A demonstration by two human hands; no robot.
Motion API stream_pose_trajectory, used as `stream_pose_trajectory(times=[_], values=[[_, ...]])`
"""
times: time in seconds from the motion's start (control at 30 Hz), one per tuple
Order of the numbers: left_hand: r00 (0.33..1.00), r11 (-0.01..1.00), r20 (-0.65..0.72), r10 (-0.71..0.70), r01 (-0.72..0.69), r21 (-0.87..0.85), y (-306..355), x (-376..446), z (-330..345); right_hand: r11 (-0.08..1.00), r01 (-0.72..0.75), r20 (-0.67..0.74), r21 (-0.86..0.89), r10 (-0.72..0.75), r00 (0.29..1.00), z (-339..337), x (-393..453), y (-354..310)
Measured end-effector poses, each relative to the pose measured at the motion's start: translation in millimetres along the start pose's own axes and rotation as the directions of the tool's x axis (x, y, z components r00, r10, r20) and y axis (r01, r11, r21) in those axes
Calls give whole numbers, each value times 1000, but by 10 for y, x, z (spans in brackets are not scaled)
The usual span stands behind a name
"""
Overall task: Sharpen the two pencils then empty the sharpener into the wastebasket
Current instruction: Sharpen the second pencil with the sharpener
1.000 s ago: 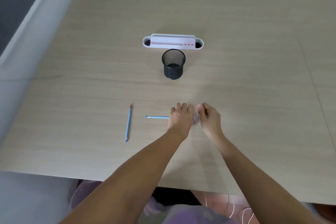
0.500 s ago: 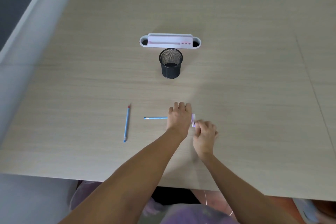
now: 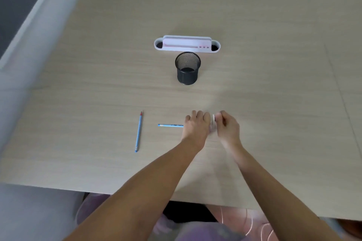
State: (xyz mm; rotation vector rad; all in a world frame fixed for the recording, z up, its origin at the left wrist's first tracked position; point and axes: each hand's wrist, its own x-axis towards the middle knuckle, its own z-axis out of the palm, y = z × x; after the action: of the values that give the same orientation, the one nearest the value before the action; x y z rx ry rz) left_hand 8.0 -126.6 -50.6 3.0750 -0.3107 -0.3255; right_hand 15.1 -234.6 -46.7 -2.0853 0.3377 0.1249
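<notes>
The person's left hand (image 3: 195, 125) lay knuckles-up on the pale wooden counter (image 3: 264, 94), its grip curled round one blue pencil (image 3: 170, 125). That pencil's long axis ran left to right across the view; its free end pointed left, and the other end was hidden under the hand. The right hand (image 3: 228, 128) sat just beside the left, almost touching, its grip pinched on a small whitish sharpener (image 3: 213, 121) held between the two hands. The sharpener was blurred, and whether the pencil's tip was seated in it could not be told.

The second blue pencil (image 3: 138, 131) lay free on the counter to the left, well apart from the hands. Its long axis ran nearly front to back, leaning slightly, with the red-tipped pointed end facing away from the person.

Farther back, near the middle of the counter, a black mesh wastebasket (image 3: 187, 68) stood upright with its mouth open upward. Just behind it was a white desk organizer (image 3: 187, 44), long side lying left to right, a dark round hole at each end.
</notes>
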Motion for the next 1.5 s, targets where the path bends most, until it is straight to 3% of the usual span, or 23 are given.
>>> stream_pose_trajectory(times=[0.17,0.23,0.33,0.4,0.5,0.57,0.7,0.93,1.07,1.27,1.37,1.5], values=[[1000,1000,9,-25,25,-11,7,4,-15,980,8,-12,-201,-11,1000,113,314,101],[999,1000,29,-12,12,-12,18,5,-4,946,-63,6,-317,69,998,137,221,204],[998,999,35,-50,50,8,33,7,-25,909,-65,-37,-411,54,998,168,-91,332],[997,999,58,-48,47,7,45,16,-12,932,-55,-72,-359,32,997,192,-372,403],[997,999,50,-51,50,18,50,18,-7,991,-82,-9,-103,82,997,123,-611,391],[999,999,40,-35,35,9,38,31,21,997,-71,68,-42,74,995,-9,-582,293],[1000,1000,8,-20,20,-13,26,33,34,995,63,126,-76,-53,991,-155,-225,54],[999,1000,27,-26,25,17,12,8,6,980,-89,56,-176,101,993,90,302,122],[999,999,22,-37,37,9,30,0,0,929,-18,2,-369,21,1000,159,-86,312],[999,999,16,-44,44,12,43,-4,-5,993,69,35,-96,-66,997,-2,-571,386],[999,999,-7,-40,40,-5,42,9,8,986,149,116,-80,-139,983,-137,-355,191],[999,999,-9,-37,37,-8,22,23,15,996,46,117,-70,-37,992,-106,100,6]])
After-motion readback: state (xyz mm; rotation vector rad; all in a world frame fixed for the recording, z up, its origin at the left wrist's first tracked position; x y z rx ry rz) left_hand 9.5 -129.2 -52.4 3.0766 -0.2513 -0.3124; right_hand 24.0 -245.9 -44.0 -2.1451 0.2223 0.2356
